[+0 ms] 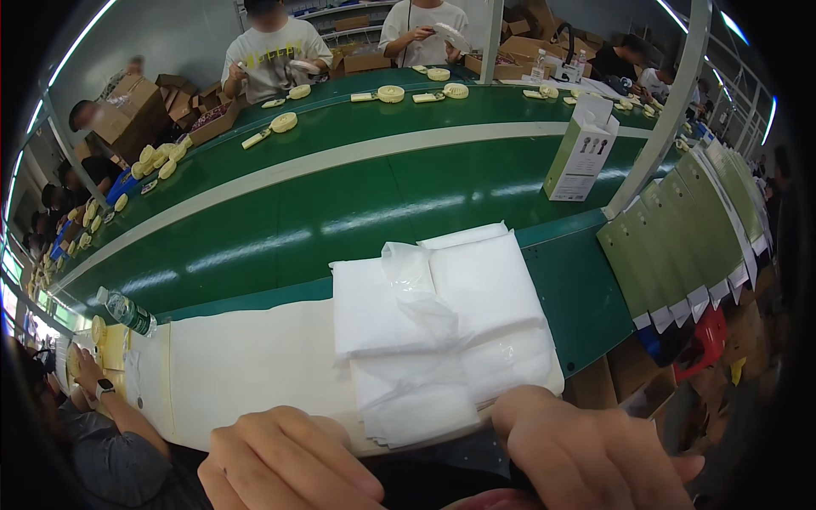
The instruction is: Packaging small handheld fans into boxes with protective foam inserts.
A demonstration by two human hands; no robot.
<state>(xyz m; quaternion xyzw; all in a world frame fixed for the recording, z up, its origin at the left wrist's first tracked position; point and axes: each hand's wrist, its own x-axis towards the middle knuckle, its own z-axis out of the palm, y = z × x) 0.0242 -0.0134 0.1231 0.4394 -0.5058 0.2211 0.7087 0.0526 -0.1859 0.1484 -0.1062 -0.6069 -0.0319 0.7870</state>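
My left hand (289, 459) is close to the camera at the lower edge, its fingers bent and pressed together. Lower right, my right hand (586, 450) is curled as well, just below the near corner of the white bags. The fingertips of both hands are largely out of sight, so what they hold, if anything, is hidden. In front of them lies a pile of folded white plastic bags (489, 289), with a clear crinkled strip (412, 289) across the middle. The pile rests on a cream-coloured work surface (255, 357).
A green conveyor (340, 204) carries handheld fans (391, 93). Co-workers (276, 51) stand beyond it; another person's hand (87, 370) is at left. A bottle (127, 313) lies left. At right are a white-and-green box (582, 149), a metal post (663, 110) and flattened green cartons (680, 238).
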